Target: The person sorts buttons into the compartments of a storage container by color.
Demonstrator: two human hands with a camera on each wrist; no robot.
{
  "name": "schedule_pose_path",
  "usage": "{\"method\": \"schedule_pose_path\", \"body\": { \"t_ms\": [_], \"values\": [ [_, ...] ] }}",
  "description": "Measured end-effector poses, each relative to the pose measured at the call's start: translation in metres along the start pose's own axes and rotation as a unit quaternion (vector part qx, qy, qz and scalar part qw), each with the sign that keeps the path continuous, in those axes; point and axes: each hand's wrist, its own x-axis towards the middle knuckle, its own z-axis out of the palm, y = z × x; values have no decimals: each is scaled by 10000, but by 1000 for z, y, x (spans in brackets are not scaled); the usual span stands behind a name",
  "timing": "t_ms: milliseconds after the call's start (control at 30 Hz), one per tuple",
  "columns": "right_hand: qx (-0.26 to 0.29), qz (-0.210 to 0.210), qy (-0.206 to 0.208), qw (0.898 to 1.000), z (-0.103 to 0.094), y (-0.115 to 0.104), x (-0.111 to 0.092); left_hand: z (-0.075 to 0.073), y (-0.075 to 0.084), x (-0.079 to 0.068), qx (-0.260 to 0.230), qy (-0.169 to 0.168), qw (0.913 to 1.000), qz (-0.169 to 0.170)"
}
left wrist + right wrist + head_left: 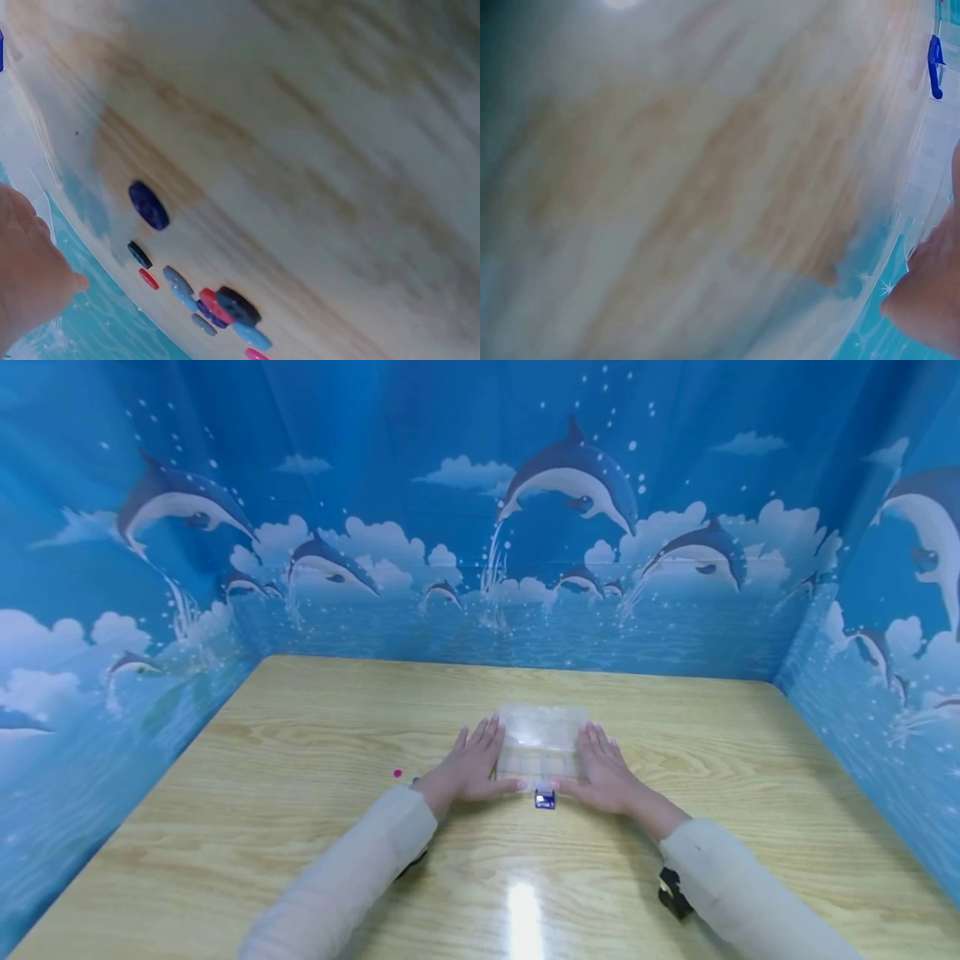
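A clear plastic box with small compartments (542,766) lies on the table between the two hands. At its near side is a blue latch (545,799), also at the edge of the right wrist view as a blue latch (935,67). Along the box's left side rests the left hand (474,770), fingers straight and thumb by the near edge. The right hand (606,778) lies along the right side in the same way, its thumb near the latch. Neither hand grips anything. I cannot tell whether the lid is up or down.
Several coloured buttons, among them a dark blue button (149,205) and a black button (238,305), lie on the table near the left hand. The left arm hides most of them in the head view, where a pink button (397,772) shows. Dolphin-print curtains (465,610) surround the wooden table (337,702).
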Motion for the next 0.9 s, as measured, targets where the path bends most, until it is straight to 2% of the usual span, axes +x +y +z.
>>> {"method": "schedule_pose_path", "body": {
  "t_ms": [300,900],
  "values": [
    [-39,-70,45,10000,0,-5,-5,0,0,-6,-97,-130,9999,-20],
    [-153,-100,81,9998,4,-11,-10,4,-3,-12,-127,-91,9999,46]
  ]
}}
